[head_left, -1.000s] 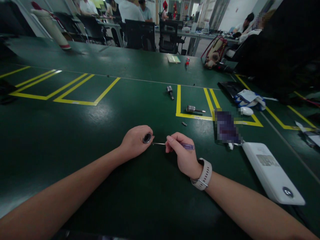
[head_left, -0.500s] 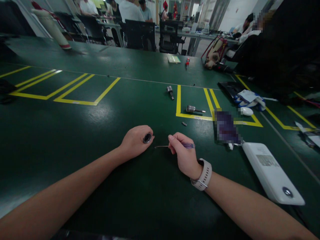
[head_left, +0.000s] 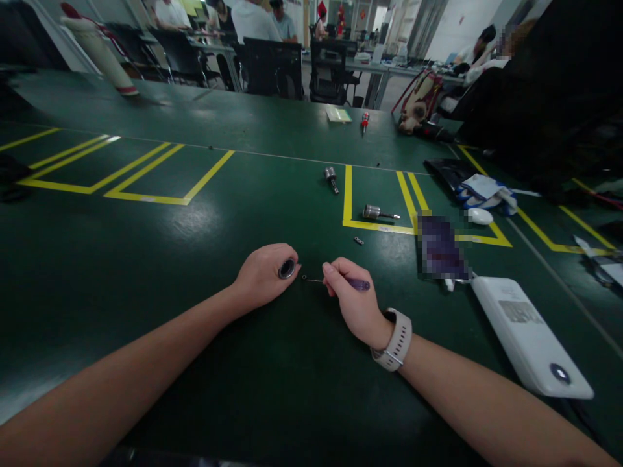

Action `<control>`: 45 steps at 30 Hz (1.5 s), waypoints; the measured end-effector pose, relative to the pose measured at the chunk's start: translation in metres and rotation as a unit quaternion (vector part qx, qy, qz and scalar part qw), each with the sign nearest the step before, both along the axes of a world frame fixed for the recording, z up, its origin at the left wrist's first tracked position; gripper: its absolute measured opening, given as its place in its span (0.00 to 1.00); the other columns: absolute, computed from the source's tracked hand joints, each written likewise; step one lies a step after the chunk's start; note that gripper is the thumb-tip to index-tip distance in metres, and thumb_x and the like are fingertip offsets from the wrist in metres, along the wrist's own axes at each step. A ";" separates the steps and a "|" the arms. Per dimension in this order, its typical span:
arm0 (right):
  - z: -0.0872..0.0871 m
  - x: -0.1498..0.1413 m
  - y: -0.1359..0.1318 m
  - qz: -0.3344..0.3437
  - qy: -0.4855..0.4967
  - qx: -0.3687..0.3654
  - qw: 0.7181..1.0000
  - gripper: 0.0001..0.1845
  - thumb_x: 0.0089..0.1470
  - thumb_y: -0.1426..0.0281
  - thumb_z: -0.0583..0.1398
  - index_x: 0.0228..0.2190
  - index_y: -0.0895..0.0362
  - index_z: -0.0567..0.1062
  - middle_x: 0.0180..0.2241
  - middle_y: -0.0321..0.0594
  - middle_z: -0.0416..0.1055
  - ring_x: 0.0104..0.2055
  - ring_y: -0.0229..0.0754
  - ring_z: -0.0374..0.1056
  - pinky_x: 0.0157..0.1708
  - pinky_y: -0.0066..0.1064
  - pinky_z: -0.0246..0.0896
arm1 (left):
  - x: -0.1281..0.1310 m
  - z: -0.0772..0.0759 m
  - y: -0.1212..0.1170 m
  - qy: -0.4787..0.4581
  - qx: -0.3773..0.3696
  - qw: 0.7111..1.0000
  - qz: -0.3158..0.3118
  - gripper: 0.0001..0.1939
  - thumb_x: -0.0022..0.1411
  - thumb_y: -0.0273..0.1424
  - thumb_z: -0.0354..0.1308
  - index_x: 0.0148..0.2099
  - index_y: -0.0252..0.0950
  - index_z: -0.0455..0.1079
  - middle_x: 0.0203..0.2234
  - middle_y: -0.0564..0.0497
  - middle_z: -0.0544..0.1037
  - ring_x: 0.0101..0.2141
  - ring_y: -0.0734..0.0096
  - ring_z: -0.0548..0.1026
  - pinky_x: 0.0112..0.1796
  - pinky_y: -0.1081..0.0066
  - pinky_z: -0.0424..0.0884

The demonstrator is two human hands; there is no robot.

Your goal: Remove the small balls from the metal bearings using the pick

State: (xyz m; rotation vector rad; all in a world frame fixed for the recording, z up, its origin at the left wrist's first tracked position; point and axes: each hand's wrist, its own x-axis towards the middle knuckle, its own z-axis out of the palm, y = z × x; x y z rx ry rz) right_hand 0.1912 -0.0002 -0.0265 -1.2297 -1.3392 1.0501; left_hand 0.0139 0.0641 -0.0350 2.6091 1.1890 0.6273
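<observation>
My left hand [head_left: 265,275] is closed around a metal cylinder [head_left: 287,268], its round open end facing up and toward me; the rest is hidden in the fist. In a pinch, my right hand [head_left: 353,295] holds a small screwdriver [head_left: 360,284] with a purple handle, its thin shaft pointing left. At the shaft's tip is a tiny dark ring [head_left: 304,277], just right of my left fingers; whether it sits on the tip cannot be told. Several small joined rings [head_left: 359,240] lie beyond my right hand. Farther off are two metal cylinders with shanks, one upper [head_left: 331,176], one lower [head_left: 372,212].
Yellow tape [head_left: 347,194] marks the green table [head_left: 272,389]. To the right lie a white power bank [head_left: 530,337], a blurred dark device [head_left: 440,246], a white mouse-like object [head_left: 479,216] and gloves [head_left: 487,191]. A red screwdriver [head_left: 365,122] lies at the back. People sit beyond.
My right hand has shifted slightly left and turned the screwdriver a little. A tiny ring now shows at its tip. My left hand keeps its place with the cylinder.
</observation>
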 end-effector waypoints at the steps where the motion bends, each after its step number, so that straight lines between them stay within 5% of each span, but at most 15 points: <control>1: 0.000 0.000 0.000 0.000 -0.002 0.002 1.000 0.17 0.57 0.66 0.55 0.18 0.56 0.66 0.17 0.30 0.58 0.22 0.35 0.56 0.25 0.30 0.51 | 0.000 0.000 0.000 -0.001 -0.001 1.000 0.002 0.06 0.57 0.28 0.53 0.28 0.35 0.63 0.22 0.53 0.68 0.25 0.72 0.68 0.27 0.72 0.61; 15: -0.002 -0.001 0.000 0.013 -0.008 0.022 1.000 0.17 0.57 0.68 0.55 0.18 0.57 0.66 0.17 0.30 0.58 0.22 0.33 0.56 0.24 0.27 0.52 | 0.002 0.003 -0.001 0.011 -0.033 0.999 -0.023 0.11 0.58 0.35 0.56 0.28 0.35 0.63 0.23 0.53 0.68 0.26 0.73 0.67 0.27 0.73 0.60; 24: -0.012 0.003 -0.004 0.029 0.134 0.117 0.984 0.11 0.55 0.68 0.58 0.22 0.55 0.67 0.20 0.30 0.60 0.23 0.34 0.58 0.26 0.29 0.55 | 0.000 0.002 -0.001 -0.016 -0.029 0.999 -0.029 0.07 0.57 0.30 0.56 0.29 0.35 0.62 0.24 0.54 0.69 0.26 0.74 0.67 0.27 0.73 0.60; 34: 0.007 0.000 -0.008 0.077 -0.097 0.256 0.959 0.03 0.54 0.76 0.58 0.30 0.58 0.71 0.28 0.40 0.71 0.32 0.39 0.67 0.35 0.34 0.63 | -0.001 0.000 0.001 -0.035 -0.020 0.999 -0.033 0.05 0.56 0.25 0.52 0.28 0.35 0.62 0.23 0.53 0.68 0.26 0.72 0.67 0.28 0.72 0.61; 45: 0.004 0.001 -0.006 0.099 -0.120 0.275 0.949 0.04 0.54 0.75 0.58 0.32 0.56 0.72 0.32 0.41 0.73 0.35 0.39 0.70 0.37 0.35 0.67 | -0.001 0.000 0.002 -0.023 -0.017 1.000 -0.010 0.03 0.53 0.24 0.52 0.27 0.35 0.62 0.23 0.53 0.68 0.26 0.71 0.67 0.28 0.72 0.61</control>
